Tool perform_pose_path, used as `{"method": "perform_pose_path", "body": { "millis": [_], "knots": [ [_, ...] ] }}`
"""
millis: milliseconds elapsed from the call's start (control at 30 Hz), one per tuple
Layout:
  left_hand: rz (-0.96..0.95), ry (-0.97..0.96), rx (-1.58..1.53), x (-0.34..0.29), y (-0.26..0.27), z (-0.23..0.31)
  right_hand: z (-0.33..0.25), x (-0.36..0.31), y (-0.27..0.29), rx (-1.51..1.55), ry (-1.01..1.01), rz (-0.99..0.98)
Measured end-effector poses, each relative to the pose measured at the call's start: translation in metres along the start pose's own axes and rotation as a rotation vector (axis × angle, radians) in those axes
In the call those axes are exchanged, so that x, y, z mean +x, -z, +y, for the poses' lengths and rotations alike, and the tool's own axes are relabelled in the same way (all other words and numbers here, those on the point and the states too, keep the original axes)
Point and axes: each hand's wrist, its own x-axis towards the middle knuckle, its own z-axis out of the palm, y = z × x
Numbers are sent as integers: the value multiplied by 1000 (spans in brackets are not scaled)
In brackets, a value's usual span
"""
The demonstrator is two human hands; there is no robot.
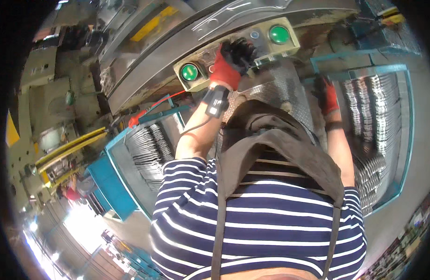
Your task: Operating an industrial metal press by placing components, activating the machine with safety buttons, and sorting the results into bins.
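My left hand (231,63), in a red glove with black fingers, lies over the middle of a beige control panel (208,58). It sits between a green push button (189,72) on the left and another green button (279,34) on the right, touching neither. A small blue button (254,35) shows just past its fingertips. The dark fingers merge together, so their pose is unclear. Lower on the right, my right hand (331,97), gloved alike, hangs beside a blue-framed rack (406,116) of stacked metal parts (359,107). Its fingers fade into the dark background.
Another blue-framed rack (113,149) with stacked metal parts (149,147) stands to my left. A textured metal surface (282,86) lies below the panel. Beyond it is a large grey machine part (187,44). A red cable (161,101) runs left from the panel. Far left, a person (71,193) is visible.
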Motion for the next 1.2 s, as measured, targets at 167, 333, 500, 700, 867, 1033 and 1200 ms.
{"method": "perform_pose_path", "body": {
  "millis": [167,333,500,700,867,1033,1200],
  "knots": [
    [-33,-96,-100,83,-61,-6,15,-37,-1,209,-277,-18],
    [117,-36,-4,99,-64,-10,-10,-40,-19,259,-454,-4],
    [23,101,-118,101,-80,-16,-5,-38,-28,47,-254,-25],
    [98,104,-39,105,-82,-28,-24,-41,-33,-124,-83,-14],
    [3,107,-27,103,-82,-36,-155,-60,-32,-416,317,-49],
    [-7,152,-1,103,-91,-48,-210,-53,-41,-556,710,-75],
    [-100,218,6,83,-117,-49,-224,-53,-59,-628,805,-144]
  ]
}}
